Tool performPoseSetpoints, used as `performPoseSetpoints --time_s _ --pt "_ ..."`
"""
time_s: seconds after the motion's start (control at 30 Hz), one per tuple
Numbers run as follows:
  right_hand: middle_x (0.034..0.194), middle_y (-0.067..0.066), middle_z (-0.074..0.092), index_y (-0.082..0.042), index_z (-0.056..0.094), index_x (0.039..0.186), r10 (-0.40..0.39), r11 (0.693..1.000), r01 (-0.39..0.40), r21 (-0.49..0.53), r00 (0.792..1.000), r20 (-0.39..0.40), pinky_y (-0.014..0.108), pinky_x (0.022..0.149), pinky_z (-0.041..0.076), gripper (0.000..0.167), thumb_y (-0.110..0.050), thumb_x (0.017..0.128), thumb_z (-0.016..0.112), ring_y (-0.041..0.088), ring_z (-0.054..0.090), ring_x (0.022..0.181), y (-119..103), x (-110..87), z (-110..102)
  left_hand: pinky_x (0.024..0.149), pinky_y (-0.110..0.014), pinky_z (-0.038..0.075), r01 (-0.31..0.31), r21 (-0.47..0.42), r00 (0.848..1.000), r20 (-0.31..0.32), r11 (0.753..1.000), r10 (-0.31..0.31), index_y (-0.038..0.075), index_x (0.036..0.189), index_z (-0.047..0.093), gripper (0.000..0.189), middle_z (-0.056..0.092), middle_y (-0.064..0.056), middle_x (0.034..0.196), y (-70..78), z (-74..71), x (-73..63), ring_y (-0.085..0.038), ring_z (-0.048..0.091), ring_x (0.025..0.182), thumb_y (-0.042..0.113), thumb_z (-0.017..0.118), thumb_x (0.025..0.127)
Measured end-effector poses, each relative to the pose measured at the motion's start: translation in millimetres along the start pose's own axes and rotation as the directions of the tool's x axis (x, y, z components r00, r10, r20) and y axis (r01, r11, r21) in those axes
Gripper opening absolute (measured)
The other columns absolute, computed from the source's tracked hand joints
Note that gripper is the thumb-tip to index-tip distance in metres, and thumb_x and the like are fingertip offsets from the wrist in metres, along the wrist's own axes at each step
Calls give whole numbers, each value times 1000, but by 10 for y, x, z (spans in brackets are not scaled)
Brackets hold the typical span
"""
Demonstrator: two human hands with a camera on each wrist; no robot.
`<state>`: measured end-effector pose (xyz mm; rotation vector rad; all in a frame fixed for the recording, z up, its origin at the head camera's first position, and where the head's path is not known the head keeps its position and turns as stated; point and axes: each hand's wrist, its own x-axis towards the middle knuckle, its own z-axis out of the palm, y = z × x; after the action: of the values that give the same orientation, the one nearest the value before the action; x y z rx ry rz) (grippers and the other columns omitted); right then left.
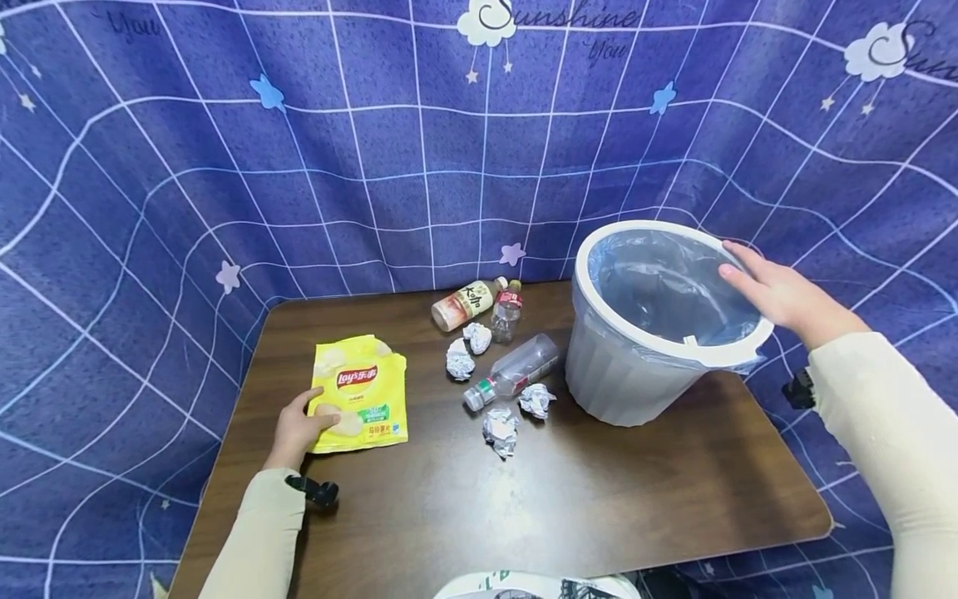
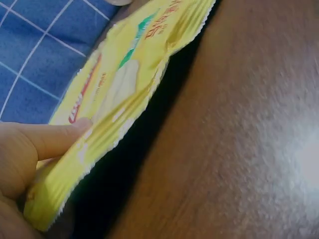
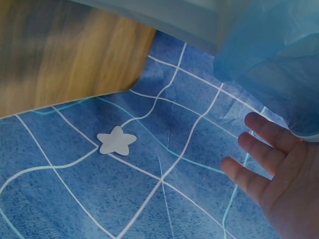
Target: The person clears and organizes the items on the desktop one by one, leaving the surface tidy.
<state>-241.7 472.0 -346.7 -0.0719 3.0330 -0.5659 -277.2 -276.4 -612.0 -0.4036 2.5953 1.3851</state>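
Observation:
My left hand (image 1: 295, 433) pinches the near left edge of a yellow Lay's chip bag (image 1: 367, 366). In the left wrist view, the thumb (image 2: 60, 139) lies over the bag's front and its edge is raised above the table. My right hand (image 1: 782, 299) is at the right side of a grey trash bin (image 1: 621, 374) with a white rim and clear bluish liner. The right wrist view shows several fingers (image 3: 269, 154) loosely extended outside the bin, near the liner (image 3: 269, 55); the thumb is hidden there.
Mid-table are a labelled bottle (image 1: 464, 305), a red-labelled bottle (image 1: 506, 312), a clear bottle lying down (image 1: 516, 370) and several crumpled paper balls (image 1: 500, 431). A blue patterned curtain (image 1: 374, 166) surrounds the wooden table (image 1: 419, 507). A white object (image 1: 539, 582) sits at the near edge.

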Motion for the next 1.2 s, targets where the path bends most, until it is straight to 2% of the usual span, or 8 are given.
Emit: performPoseSetpoints --time_s 0.07,0.17,0.33,0.47,0.53,0.63,0.93,1.2 --pt "159 34 20 -11 11 163 -1 1000 1 1 1000 -5 73 110 19 70 -51 107 28 64 23 137 -14 -6 -1 118 -60 20 -14 -55 1000 1 998 14 9 157 36 79 26 -23 162 27 -5 23 -43 23 148 14 77 89" --pt "158 35 20 -11 11 163 0 1000 0 3 1000 -7 74 109 19 70 -50 107 28 65 23 137 -19 -10 -4 121 -56 18 -51 -132 998 -29 990 48 12 156 38 75 28 -16 164 134 -4 40 -38 19 151 12 74 91" --pt "158 35 20 -11 10 163 6 1000 -6 2 1000 -6 74 109 19 70 -50 107 27 65 23 136 9 -14 -9 117 -50 31 -80 -220 995 -74 972 65 19 157 38 73 26 -9 165 431 -1 47 -32 23 150 13 73 93" --pt "158 35 20 -12 10 163 9 1000 -9 6 1000 -4 74 109 19 70 -51 107 28 65 23 137 17 -9 -5 95 -34 52 -85 -266 993 -100 960 61 25 157 38 73 28 -9 164 670 -25 34 -29 46 132 15 73 94" --pt "159 35 20 -13 10 163 6 1000 -6 12 1000 -2 73 109 19 70 -51 107 28 64 23 137 15 -3 -2 80 -25 56 -101 -293 991 -117 951 69 26 157 39 73 33 -10 162 765 -35 27 -26 54 118 13 73 94" --pt "158 35 21 -13 11 163 -5 1000 5 24 1000 -9 73 110 19 69 -50 107 28 64 23 138 7 0 -4 70 -18 56 -136 -321 986 -135 937 97 28 156 41 72 41 -12 156 905 -52 12 -20 59 105 12 73 93" --pt "160 33 19 -12 11 163 -6 999 7 52 1000 -12 72 111 18 67 -48 108 25 63 21 139 2 -1 -8 73 -21 58 -191 -431 979 -144 882 142 35 154 43 68 48 -11 149 1342 -70 -43 -17 62 103 12 70 95" --pt "159 34 21 -12 11 163 -8 999 9 51 1000 -14 72 111 18 68 -50 108 26 63 22 139 -10 -12 -3 72 -20 58 -267 -496 963 -164 826 214 30 152 47 58 48 -11 150 1745 -30 -79 -13 66 97 13 64 99"
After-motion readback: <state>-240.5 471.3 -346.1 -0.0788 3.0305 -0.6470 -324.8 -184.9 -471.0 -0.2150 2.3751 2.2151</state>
